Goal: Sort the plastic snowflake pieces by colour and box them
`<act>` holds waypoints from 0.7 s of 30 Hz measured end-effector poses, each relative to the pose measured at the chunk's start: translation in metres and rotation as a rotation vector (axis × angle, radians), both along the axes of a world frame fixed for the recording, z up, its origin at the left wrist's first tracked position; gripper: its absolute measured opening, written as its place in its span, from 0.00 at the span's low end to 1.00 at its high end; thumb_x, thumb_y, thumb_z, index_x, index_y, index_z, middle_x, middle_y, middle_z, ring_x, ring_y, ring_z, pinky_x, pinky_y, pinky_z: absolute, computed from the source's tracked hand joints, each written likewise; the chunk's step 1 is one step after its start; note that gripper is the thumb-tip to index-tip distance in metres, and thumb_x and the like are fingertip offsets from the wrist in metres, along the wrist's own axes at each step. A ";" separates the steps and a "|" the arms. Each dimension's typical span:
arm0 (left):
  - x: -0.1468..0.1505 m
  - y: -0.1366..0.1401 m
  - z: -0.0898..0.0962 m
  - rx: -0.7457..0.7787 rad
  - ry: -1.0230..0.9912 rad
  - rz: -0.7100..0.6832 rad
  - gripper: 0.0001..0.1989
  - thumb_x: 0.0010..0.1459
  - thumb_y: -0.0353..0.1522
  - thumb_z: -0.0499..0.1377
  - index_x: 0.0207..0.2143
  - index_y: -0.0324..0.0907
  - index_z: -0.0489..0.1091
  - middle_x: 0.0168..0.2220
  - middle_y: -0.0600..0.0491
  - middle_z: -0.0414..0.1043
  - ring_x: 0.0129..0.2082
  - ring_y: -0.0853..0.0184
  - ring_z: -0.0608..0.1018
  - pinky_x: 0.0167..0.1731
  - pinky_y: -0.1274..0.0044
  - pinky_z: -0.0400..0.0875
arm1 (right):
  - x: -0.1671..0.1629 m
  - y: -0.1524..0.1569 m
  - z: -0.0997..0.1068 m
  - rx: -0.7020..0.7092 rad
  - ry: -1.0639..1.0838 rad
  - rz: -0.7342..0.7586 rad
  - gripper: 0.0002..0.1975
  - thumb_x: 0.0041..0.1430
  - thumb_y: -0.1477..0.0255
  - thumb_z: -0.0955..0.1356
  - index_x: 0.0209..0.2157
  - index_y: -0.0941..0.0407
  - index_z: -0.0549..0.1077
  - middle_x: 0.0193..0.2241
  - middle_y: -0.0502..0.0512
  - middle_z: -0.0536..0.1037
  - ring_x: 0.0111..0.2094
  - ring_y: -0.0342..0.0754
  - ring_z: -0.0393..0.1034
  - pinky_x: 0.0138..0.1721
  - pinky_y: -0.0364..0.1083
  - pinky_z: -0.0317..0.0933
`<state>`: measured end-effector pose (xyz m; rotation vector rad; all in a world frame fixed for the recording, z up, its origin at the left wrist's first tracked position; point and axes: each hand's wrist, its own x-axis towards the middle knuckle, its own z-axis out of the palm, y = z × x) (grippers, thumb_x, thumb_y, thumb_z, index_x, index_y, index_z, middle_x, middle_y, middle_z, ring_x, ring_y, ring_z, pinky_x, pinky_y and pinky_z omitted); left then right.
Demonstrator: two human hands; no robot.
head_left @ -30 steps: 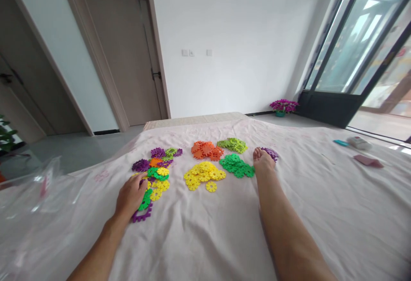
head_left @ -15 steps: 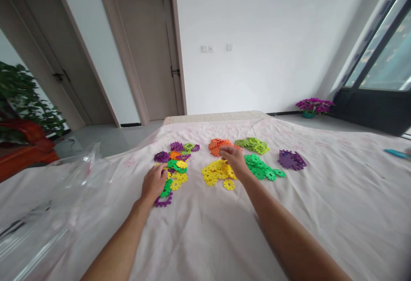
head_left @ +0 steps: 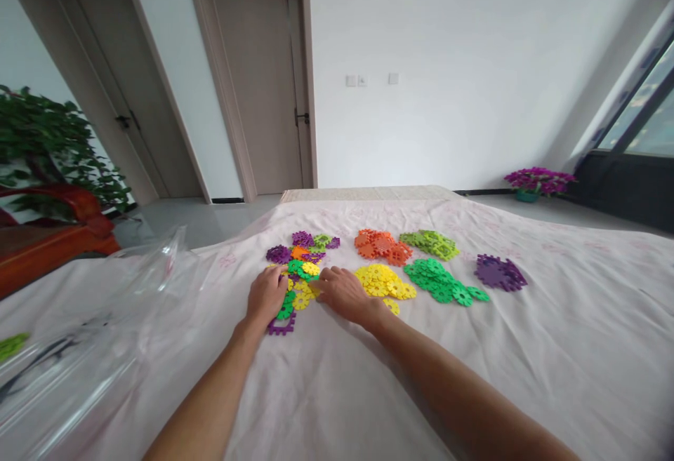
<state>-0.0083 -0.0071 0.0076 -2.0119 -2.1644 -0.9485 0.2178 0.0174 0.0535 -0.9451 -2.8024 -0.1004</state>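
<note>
A mixed pile of notched plastic discs, yellow and green [head_left: 301, 299] with some purple and orange, lies in front of me on the cloth. My left hand [head_left: 267, 294] rests at its left side, fingers bent inward over the edge pieces; what they hold, if anything, is hidden. From the right, my right hand [head_left: 342, 294] reaches to the same pile, its fingertips closed at a yellow disc [head_left: 314, 291]. Beneath my left hand, a purple notched square frame [head_left: 281, 326] sticks out at the pile's near end.
Sorted by colour on the right are piles of yellow discs [head_left: 382, 280], green discs [head_left: 437, 280], orange pieces [head_left: 382, 245], lime pieces [head_left: 430, 243] and purple squares [head_left: 500, 273]. A clear plastic bag [head_left: 121, 313] lies at left on the pale bedsheet [head_left: 326, 391].
My right hand has moved left and down, from above the yellow and orange piles to the mixed pile. My left hand stays at that pile. The view has turned slightly left.
</note>
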 end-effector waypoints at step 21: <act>0.000 0.000 0.001 -0.018 -0.012 -0.006 0.17 0.62 0.31 0.49 0.50 0.41 0.72 0.52 0.47 0.73 0.54 0.62 0.73 0.57 0.70 0.63 | 0.018 0.003 -0.004 -0.144 0.251 -0.188 0.13 0.69 0.72 0.59 0.40 0.56 0.74 0.38 0.55 0.78 0.39 0.45 0.70 0.37 0.41 0.54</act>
